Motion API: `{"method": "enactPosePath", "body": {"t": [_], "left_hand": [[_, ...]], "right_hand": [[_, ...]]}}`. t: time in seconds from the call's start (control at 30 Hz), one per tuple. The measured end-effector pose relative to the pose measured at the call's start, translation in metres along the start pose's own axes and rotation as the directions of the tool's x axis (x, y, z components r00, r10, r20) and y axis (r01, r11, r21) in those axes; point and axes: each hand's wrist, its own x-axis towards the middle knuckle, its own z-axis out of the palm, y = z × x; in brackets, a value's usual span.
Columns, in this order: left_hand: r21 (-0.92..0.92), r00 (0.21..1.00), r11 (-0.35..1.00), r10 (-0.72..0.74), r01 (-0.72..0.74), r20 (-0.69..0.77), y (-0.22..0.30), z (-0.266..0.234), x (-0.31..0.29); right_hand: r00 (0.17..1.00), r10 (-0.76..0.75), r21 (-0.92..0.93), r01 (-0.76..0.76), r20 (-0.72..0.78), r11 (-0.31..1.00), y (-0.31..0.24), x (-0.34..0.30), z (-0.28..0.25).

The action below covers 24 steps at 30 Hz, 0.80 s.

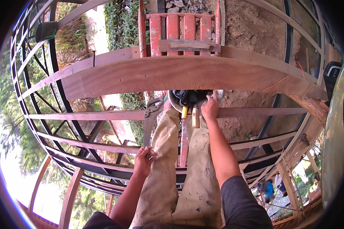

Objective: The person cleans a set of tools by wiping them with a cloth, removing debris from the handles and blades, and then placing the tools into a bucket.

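My left hand point(143, 161) is closed beside my left trouser leg, its fingers curled with a small shiny bit at the tips, too small to name. Just above it is the blade end of a handsaw point(149, 124), its grey handle uppermost; I cannot tell whether the hand touches the blade. My right hand point(210, 108) reaches to the rim of a pale bucket point(176, 104), fingers bent inward and partly hidden. Dark items fill the bucket, and a yellow handle point(184, 112) and a wooden handle point(195, 117) stick out. A broad wooden beam point(195, 74) hides its far side.
A paint-worn red slatted ladder or platform point(172, 32) stands beyond the beam. Wooden battens point(114, 115) cross dark metal bars point(61, 91) around my legs, with ground far below. At right are a pale metal sheet point(334, 141) and a black device point(332, 71).
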Motion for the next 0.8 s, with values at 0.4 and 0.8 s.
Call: {"method": "enactPosePath", "body": {"t": [0.4,0.8], "left_hand": [[-0.002,1.0,1.0,0.015,-0.015,-0.023,0.002,-0.001,-0.004],[-0.03,0.998,1.0,0.004,-0.005,-0.056,-0.004,-0.002,-0.003]], "right_hand": [[0.983,0.083,0.084,-0.097,0.162,0.992,-0.001,-0.009,0.02],[0.989,0.144,0.15,-0.146,0.019,0.978,-0.03,-0.007,0.019]]}}
